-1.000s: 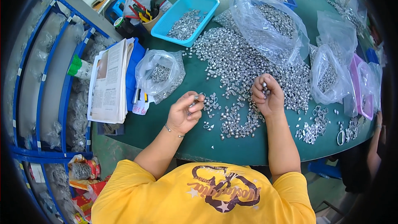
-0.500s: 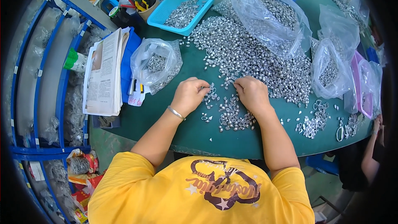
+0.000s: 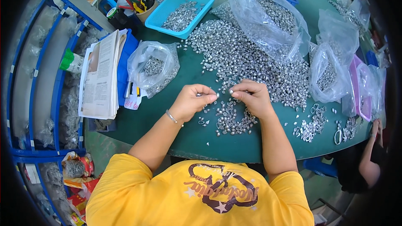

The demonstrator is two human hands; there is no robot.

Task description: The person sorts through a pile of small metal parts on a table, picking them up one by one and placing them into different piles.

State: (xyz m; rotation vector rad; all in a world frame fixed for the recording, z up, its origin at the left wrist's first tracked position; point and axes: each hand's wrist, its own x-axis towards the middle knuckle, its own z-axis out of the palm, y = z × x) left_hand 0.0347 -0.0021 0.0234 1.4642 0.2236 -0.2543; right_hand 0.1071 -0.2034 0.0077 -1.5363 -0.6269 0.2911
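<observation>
Head view: how do the person's hands stand over the metal pieces?

– Just apart, facing each other. The left hand has thumb and fingertips pinched on a pale metal bit. The right hand pinches a silver oval piece the same way. Both bits are too small here to tell their exact form, or whether either is finished.

And the loose stock?

– Most lies beyond the right hand, as a broad heap of silver oval pieces on the green table. A smaller cluster of oval pieces sits just nearer the person than the gap between the hands, partly beside the right wrist.

Does anything look set aside?

– A pile of pale silver pieces lies well to the right of the right hand, apart from the heap. Only a few scattered pieces lie just below the left hand. Beyond that hand, a turquoise basket and an open clear bag hold more pieces.

So how far along does it seem?

– Early or midway, by judgement: the heap far outweighs the separate piles, so much seems to remain. Which pile counts as done cannot be told, and the two pinched bits are not joined.
</observation>
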